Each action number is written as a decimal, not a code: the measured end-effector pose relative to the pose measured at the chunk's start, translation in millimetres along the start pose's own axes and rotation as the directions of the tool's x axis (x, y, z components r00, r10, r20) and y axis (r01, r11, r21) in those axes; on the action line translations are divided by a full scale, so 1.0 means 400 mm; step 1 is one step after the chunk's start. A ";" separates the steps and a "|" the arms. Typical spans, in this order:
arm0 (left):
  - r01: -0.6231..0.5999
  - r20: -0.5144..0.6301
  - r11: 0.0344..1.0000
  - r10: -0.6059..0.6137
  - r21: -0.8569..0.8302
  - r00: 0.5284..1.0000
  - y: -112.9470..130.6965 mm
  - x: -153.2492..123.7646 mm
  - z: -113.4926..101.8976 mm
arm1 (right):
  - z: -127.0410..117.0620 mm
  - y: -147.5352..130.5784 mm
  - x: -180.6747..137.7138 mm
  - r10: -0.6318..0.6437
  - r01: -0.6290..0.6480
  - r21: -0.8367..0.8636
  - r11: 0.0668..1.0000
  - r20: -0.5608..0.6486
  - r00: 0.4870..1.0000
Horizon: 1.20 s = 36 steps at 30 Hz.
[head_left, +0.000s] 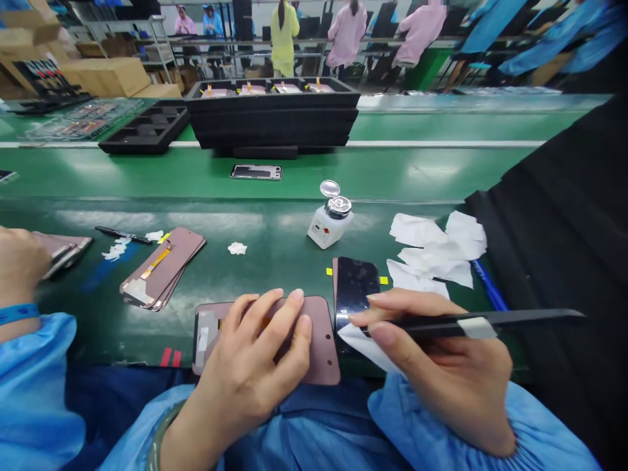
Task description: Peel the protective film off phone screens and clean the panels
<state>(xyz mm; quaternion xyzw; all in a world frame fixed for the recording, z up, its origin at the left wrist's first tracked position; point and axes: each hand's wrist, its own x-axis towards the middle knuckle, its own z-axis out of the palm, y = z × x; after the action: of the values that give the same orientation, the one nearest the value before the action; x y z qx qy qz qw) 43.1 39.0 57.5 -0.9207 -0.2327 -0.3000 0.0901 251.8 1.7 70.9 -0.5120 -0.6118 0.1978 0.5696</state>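
Observation:
My left hand (pixel 260 353) lies with its fingers apart on a pinkish phone screen panel (pixel 321 333), its inner side facing up. Much of the panel is hidden beneath the palm and fingers. Between the thumb and fingers of my right hand (pixel 441 366) is a pair of black tweezers (pixel 520 319), wrapped with a bit of white tape and pointing right. A white wipe (pixel 367 347) hangs below those fingertips; whether they pinch it I cannot tell. Just under them, a dark glossy phone screen (pixel 357 281) rests on another panel with yellow tabs.
A white pump bottle (pixel 330 226) stands with its lid raised. White wipes (pixel 432 248) lie at right beside a blue pen (pixel 489 286). Stacked panels (pixel 167 261) are at left, near a co-worker's hand (pixel 22 261). Black trays (pixel 272 121) stand behind a phone frame (pixel 256 171).

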 end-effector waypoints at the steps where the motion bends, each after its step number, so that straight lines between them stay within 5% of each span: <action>1: -0.013 0.013 1.000 0.013 0.004 1.000 0.000 0.002 -0.003 | 0.003 -0.001 -0.001 -0.026 0.026 0.012 1.000 0.028 0.999; 5: -0.048 0.044 0.999 0.047 0.015 0.998 -0.003 0.009 -0.009 | 0.006 0.000 -0.003 -0.097 0.094 0.023 0.995 0.129 0.987; 36: -0.064 0.083 0.998 0.062 0.024 0.995 -0.023 0.000 0.009 | 0.016 0.018 0.013 -0.105 0.119 -0.033 0.992 0.290 0.951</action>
<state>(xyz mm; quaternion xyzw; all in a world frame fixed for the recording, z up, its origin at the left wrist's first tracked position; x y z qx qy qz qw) 40.4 48.3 54.7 -0.9378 -0.2113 -0.2557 0.1023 249.7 11.2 65.6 -0.4565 -0.7208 0.2219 0.4720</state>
